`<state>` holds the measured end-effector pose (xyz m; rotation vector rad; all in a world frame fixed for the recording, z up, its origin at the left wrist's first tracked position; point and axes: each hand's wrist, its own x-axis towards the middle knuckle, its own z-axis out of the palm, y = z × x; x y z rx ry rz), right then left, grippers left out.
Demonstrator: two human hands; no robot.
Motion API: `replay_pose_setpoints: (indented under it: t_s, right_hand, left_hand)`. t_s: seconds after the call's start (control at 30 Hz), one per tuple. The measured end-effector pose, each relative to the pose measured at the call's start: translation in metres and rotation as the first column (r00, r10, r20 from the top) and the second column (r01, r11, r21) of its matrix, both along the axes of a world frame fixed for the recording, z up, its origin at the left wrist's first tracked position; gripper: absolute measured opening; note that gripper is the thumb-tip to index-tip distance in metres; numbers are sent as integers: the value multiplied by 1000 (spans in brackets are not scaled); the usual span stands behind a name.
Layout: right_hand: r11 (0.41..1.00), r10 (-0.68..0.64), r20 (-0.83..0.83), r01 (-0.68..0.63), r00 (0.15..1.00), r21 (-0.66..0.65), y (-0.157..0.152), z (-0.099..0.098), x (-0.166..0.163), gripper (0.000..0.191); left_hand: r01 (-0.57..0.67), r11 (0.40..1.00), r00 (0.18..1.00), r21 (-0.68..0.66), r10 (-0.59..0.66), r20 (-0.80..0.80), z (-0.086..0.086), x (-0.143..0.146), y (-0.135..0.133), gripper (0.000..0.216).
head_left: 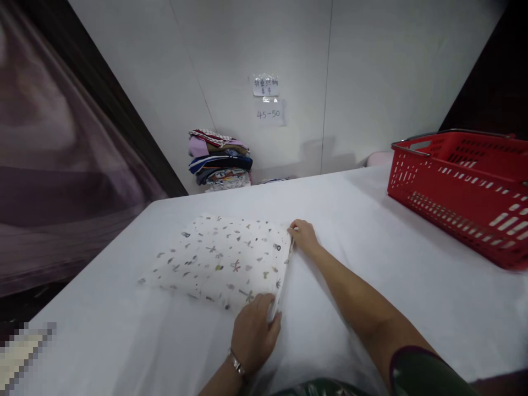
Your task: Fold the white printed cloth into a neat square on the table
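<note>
pinching the right edge of the printed cloth (231, 247), left hand (254, 333) at the near end and right hand (305, 237) at the far, fingers closed, some tips hidden. it lies on the white table (350, 217); the red basket (454, 201) is cut off.

2 hands (254, 333) (306, 237) hold the printed cloth (231, 253) along 1 edge.

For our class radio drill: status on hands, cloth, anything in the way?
Left hand on patterned cloth, near right corner; right hand pinching far right corner. Cloth lying on white table. Red basket off to the right, apart from cloth.
</note>
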<state>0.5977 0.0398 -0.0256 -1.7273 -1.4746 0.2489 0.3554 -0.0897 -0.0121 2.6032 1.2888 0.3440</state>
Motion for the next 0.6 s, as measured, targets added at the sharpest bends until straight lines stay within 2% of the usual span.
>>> replay_pose_setpoints:
  t_s: [0.1, 0.23, 0.33, 0.47, 0.6]
  right_hand:
    - [1000, 2, 1, -2, 1000, -15, 6, 3, 2, 10]
    - [985, 16, 47, -8, 999, -171, 12, 0, 4, 11]
    - [978, 22, 87, -4, 996, -210, 14, -3, 5, 18]
    - [960, 90, 148, -46, 985, -277, 14, -1, 6, 21]
    - [946, 153, 195, -86, 969, -313, 14, 9, 7, 17]
  left_hand:
    - [6, 1000, 1000, 8, -6, 4, -1, 0, 0, 24]
    - [-5, 1000, 1000, 19, 5, 2, -1, 0, -1, 26]
    - [-22, 1000, 1000, 21, 22, 3, -1, 0, -3, 27]
    - [-45, 998, 999, 34, 46, -5, -1, 0, -7, 30]
    - [-70, 996, 996, 47, 72, -43, 2, 0, -9, 22]
